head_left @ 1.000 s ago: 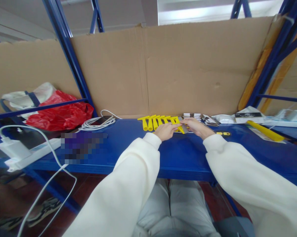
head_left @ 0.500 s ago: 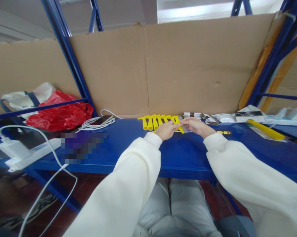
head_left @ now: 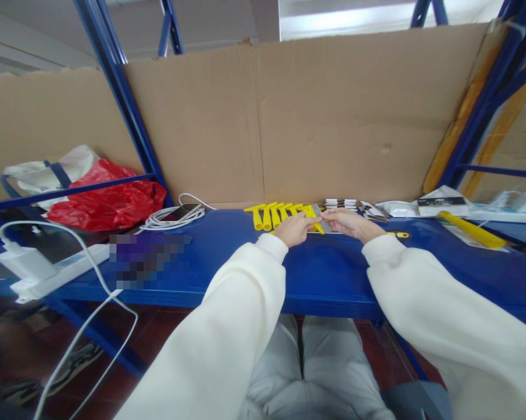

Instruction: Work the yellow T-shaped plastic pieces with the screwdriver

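Observation:
Both of my hands meet over the far side of the blue table around one yellow scraper point(head_left: 319, 228) with a flat grey blade point(head_left: 321, 219). My left hand point(head_left: 294, 230) is closed on its yellow part, fingers bent. From the other side, my right hand point(head_left: 349, 224) pinches the grey blade's edge between thumb and fingers. Just left of them, several yellow T-shaped scrapers point(head_left: 267, 217) lie side by side in a row, the nearest partly hidden by my left hand. Behind my right hand sits a stack of small white-and-dark packets point(head_left: 340, 203).
More packets point(head_left: 373, 211), a small yellow piece point(head_left: 398, 234) and a long yellow tool point(head_left: 471, 230) lie to the right. Leftward are a coiled white cable point(head_left: 171, 218), a power strip point(head_left: 61, 273) and a red bag point(head_left: 109, 198). A cardboard sheet point(head_left: 333, 116) stands along the back.
The grey blade has shifted slightly left and its tilt has changed between my fingers. Both hands stay almost in place.

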The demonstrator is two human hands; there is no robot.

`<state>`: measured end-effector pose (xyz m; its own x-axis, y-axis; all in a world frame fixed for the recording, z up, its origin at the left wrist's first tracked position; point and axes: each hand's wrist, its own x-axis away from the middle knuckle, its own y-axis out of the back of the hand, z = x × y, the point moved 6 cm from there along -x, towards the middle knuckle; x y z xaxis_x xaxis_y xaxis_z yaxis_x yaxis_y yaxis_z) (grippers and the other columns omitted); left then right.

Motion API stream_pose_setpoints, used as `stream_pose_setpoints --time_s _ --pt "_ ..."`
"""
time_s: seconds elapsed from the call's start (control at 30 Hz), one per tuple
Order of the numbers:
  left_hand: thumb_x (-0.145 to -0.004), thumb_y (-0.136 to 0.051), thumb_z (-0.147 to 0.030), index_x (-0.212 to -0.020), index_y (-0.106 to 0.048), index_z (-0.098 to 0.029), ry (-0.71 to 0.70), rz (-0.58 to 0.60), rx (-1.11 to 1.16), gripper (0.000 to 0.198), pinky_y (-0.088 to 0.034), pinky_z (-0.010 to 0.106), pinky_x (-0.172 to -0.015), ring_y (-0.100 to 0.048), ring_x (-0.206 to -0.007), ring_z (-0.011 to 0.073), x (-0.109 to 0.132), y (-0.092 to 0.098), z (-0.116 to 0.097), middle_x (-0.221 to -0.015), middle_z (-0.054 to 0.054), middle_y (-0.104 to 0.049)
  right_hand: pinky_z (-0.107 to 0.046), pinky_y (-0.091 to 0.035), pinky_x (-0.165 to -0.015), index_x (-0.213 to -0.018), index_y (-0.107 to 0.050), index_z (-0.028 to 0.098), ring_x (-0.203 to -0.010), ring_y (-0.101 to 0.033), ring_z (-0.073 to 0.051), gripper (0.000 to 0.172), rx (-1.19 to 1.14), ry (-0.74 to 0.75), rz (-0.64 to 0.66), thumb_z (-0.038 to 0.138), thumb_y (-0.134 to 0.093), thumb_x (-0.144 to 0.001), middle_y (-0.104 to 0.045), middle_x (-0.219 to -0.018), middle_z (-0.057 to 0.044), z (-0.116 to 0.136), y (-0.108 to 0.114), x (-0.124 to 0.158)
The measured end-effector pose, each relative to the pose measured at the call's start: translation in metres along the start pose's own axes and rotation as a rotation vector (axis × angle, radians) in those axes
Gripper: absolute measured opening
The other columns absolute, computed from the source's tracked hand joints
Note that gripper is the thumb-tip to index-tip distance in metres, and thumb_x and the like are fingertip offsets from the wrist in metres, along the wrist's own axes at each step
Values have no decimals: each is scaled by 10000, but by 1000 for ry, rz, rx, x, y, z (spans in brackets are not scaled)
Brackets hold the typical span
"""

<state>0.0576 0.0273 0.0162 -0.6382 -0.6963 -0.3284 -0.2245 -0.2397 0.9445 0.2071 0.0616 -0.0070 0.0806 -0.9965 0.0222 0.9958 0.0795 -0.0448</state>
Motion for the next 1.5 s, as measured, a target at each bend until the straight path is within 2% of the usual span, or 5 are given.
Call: stream_pose_setpoints --time_s 0.4,0.87,0.97,1.13,1.5 --pt "-1040 -446 -197 -1476 -615 -279 87 -81 57 474 -523 360 -1033 -691 -1162 240 -2 0 17 -1312 109 -697 -167 -449 -525 -653 -631 187 -585 -553 -93 191 377 120 -26 193 -761 -792 -631 -648 -3 8 -5 5" --pt "-1044 -416 -185 -1496 -593 -269 71 -37 44 493 -517 391 -1036 -685 -1172 259 0 -2 15 -1297 128 -701 -221 -447 -546 -643 -600 207 -544 -505 -108 257 332 51 32 262 -830 -745 -577 -599 6 4 -9 9" --pt "-1042 -423 -188 -1499 -591 -270 75 -47 50 494 -518 381 -1040 -686 -1168 251 -1 -2 16 -1293 121 -701 -214 -445 -552 -694 -624 191 -568 -531 -108 189 365 81 -92 258 -774 -785 -625 -650 -7 9 5 2" --pt "-1049 -424 -204 -1511 -581 -283 91 -36 69 494 -521 374 -1035 -680 -1194 250 -1 0 15 -1309 114 -696 -266 -508 -721 -761 -724 144 -776 -680 -198 140 902 217 -524 139 -604 -833 -744 -792 -94 27 47 -1" --pt "-1061 -387 -246 -1537 -552 -295 115 16 55 507 -510 373 -1007 -685 -1164 265 0 -4 15 -1284 128 -669 -312 -525 -900 -1167 -803 174 -1127 -712 -282 360 1459 -19 -443 184 -575 -888 -782 -1137 -158 9 66 -5"
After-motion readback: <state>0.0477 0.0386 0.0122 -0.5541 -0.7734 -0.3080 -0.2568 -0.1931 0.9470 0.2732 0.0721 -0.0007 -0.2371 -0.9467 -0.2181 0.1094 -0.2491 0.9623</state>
